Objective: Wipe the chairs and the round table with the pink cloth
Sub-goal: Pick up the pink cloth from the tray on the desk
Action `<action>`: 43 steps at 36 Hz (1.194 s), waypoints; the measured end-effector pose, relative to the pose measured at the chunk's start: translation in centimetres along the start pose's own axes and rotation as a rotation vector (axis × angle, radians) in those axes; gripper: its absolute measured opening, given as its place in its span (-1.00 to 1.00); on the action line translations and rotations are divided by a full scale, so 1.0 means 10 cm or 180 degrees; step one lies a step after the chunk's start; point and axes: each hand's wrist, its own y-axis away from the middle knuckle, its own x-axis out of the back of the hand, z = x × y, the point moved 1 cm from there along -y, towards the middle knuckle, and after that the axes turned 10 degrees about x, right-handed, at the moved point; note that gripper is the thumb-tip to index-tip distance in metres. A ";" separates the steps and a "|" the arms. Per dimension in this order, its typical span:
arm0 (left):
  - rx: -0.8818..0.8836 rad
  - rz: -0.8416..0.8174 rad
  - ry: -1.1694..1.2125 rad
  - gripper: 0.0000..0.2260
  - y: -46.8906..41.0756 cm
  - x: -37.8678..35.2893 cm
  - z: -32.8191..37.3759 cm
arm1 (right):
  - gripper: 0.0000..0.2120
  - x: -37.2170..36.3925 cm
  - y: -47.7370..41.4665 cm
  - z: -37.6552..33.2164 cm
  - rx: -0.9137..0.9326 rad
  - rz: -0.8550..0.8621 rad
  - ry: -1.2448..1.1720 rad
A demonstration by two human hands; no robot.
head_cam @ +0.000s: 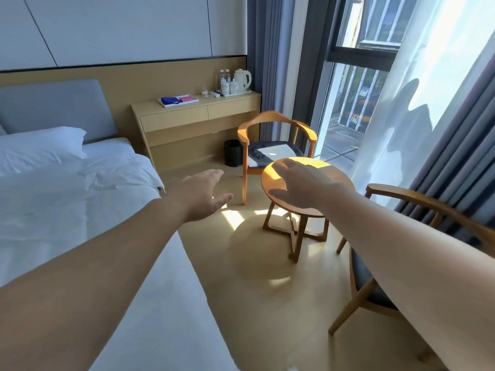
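Two chairs – one round table, two hands

Sunlight falls through a tall window with grey curtains onto the pale wood floor. A white bed stands left, a wooden desk against the panelled wall.

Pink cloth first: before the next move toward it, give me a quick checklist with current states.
1. Pink cloth located: ok, lying in the white tray on the desk, beside a blue cloth.
2. Cloth in hand: not ok, nobody holds it.
3. Left hand free: ok, open and empty.
4. Right hand free: ok, open and empty, held out in front of the round table.
5. Floor path to the desk: ok, bare floor between the bed and the far chair.
6. Far chair seat clear: not ok, a flat white item lies on it.
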 end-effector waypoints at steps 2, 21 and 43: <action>0.0089 -0.0016 0.0032 -0.38 -0.21 -0.06 0.04 | -0.34 -0.10 -0.19 0.18 0.0093 -0.0050 -0.0008; 0.0729 0.0066 0.0091 -0.38 -1.80 -0.39 0.21 | -0.39 -0.46 -1.43 1.55 0.0501 -0.0078 0.0021; 0.1039 0.0094 0.0182 -0.38 -3.40 -0.46 -1.28 | -0.36 -0.97 -3.79 1.57 0.0749 -0.0139 0.0116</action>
